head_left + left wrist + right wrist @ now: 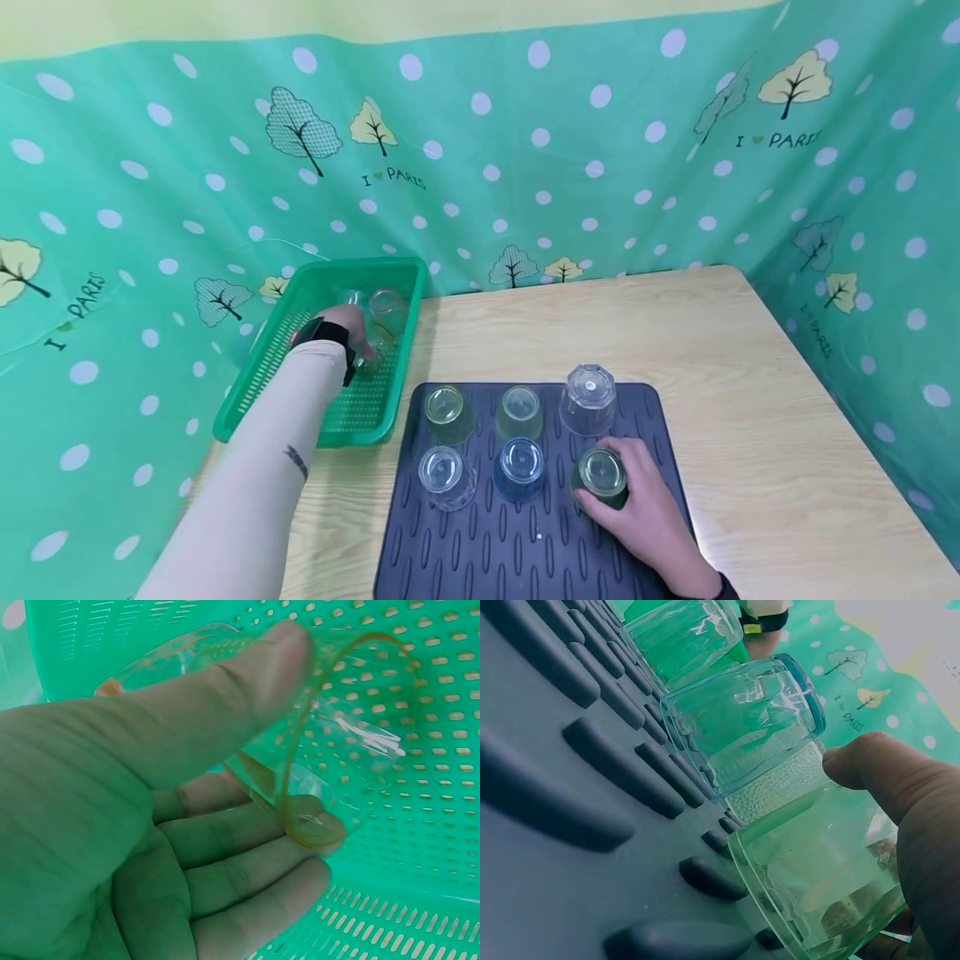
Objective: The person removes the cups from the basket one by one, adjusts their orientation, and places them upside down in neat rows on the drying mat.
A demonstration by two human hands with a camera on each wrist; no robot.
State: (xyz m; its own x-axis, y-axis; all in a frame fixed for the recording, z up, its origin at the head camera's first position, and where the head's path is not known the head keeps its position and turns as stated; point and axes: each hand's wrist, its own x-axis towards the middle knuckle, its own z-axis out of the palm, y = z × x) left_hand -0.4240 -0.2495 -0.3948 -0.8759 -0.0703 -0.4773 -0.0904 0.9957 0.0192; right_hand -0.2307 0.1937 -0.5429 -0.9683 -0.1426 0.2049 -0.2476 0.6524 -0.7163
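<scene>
My left hand (351, 323) reaches into the green basket (411, 375). In the left wrist view, its thumb and fingers pinch a clear drinking glass (360, 742) with an amber rim, lying tilted. On the dark drying mat (495, 554), my right hand (647, 510) grips an upside-down green glass (602, 473) around its side. The right wrist view has the green glass (817, 877) with its rim at the mat and the thumb beside it. A blue glass (520, 469) stands inverted to its left, and a clear faceted glass (588, 404) behind it.
Two pale greenish glasses, left (448, 415) and middle (519, 413), stand inverted in the mat's back row. A clear glass (447, 477) is at front left. Another glass (388, 310) lies in the basket near the left hand. A dotted green curtain (465, 150) borders the wooden table (780, 467).
</scene>
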